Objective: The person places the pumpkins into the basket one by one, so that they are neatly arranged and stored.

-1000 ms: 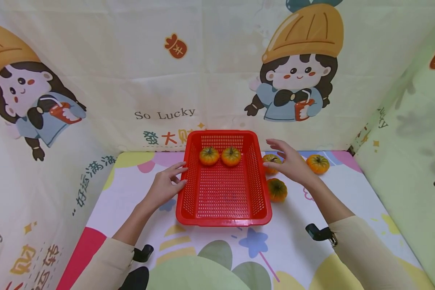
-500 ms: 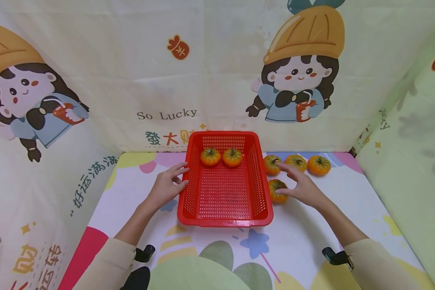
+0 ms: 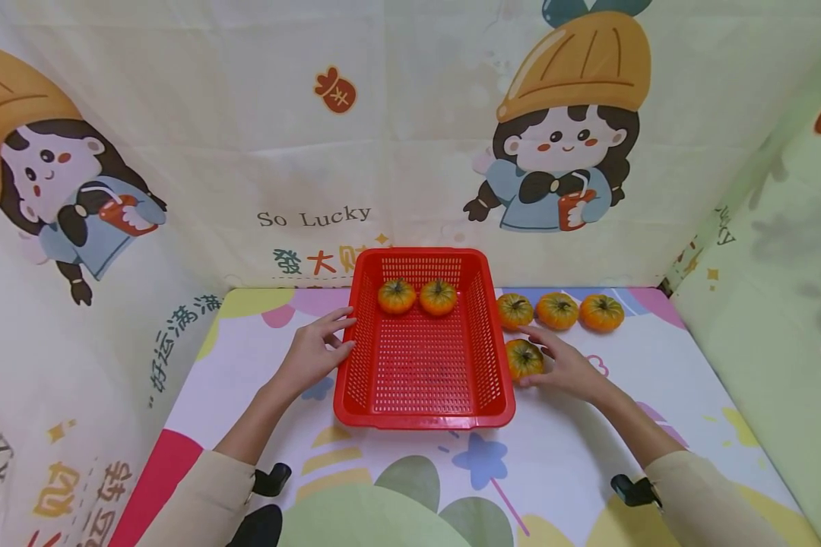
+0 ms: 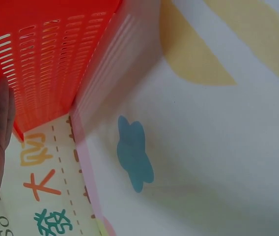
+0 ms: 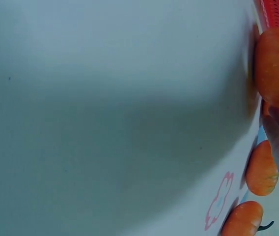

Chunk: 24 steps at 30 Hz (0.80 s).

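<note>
A red plastic basket (image 3: 424, 419) with slotted walls stands in the middle of the table. Two small orange-green pumpkins (image 3: 397, 296) lie inside at its far end. My left hand (image 3: 311, 351) touches the basket's left rim; its extended fingers (image 4: 2, 110) rest against the outer wall in the left wrist view. Outside the right wall, my right hand (image 3: 564, 368) spans another small pumpkin (image 3: 522, 358), thumb on the near side and fingers on the far side. That same pumpkin (image 5: 276, 66) is partly cut off in the right wrist view.
Three more pumpkins (image 3: 557, 311) sit in a row along the back of the table, right of the basket. A printed cloth (image 3: 417, 152) hangs behind the table and on both sides. A patterned cover (image 3: 588, 456) lies on the tabletop.
My right hand has come down and toward me from above the back row, and its fingers now surround the nearer pumpkin. My left hand stays at the basket's rim.
</note>
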Available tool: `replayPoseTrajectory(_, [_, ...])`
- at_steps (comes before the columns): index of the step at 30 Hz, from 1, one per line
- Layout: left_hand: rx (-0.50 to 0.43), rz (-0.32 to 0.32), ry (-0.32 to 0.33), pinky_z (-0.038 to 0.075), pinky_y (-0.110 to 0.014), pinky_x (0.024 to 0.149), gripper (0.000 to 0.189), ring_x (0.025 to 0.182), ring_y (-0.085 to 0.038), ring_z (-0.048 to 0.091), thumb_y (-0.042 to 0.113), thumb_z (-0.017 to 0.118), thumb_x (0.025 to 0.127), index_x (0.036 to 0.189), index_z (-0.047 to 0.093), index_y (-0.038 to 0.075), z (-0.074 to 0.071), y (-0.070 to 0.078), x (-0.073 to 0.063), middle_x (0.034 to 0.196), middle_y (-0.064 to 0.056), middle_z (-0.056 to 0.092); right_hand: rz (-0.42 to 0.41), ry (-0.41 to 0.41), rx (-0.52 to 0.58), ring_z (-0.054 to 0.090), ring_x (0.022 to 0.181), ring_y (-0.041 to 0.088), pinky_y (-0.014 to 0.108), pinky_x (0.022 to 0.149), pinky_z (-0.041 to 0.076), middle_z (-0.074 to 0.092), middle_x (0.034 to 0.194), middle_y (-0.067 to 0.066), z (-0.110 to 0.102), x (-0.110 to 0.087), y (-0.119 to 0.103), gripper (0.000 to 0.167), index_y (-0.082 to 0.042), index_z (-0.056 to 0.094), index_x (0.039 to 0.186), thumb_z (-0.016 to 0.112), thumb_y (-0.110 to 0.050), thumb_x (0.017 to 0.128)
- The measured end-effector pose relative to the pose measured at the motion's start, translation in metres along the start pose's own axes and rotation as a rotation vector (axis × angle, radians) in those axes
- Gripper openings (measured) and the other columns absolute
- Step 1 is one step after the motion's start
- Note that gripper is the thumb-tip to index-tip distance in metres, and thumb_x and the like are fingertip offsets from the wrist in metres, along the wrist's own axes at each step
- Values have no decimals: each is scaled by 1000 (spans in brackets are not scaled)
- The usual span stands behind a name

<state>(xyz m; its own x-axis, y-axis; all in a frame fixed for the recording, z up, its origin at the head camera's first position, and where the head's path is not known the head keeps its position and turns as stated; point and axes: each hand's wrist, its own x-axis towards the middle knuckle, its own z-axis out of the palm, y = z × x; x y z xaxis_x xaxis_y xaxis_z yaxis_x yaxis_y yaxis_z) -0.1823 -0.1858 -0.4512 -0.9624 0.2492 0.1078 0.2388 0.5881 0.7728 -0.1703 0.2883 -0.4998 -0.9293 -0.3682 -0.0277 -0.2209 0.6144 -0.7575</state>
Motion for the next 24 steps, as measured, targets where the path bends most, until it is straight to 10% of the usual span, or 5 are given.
replayPoseTrajectory(24, [12,-13,-5,59,-23,67,49,80,-17,67,13,76,92,139,65,4,0,4,-1,155,-6,54,25,-42,39,48,139,44,61,106,49,50,154,17,5,0,9,86,-15,46,154,89,-25,80])
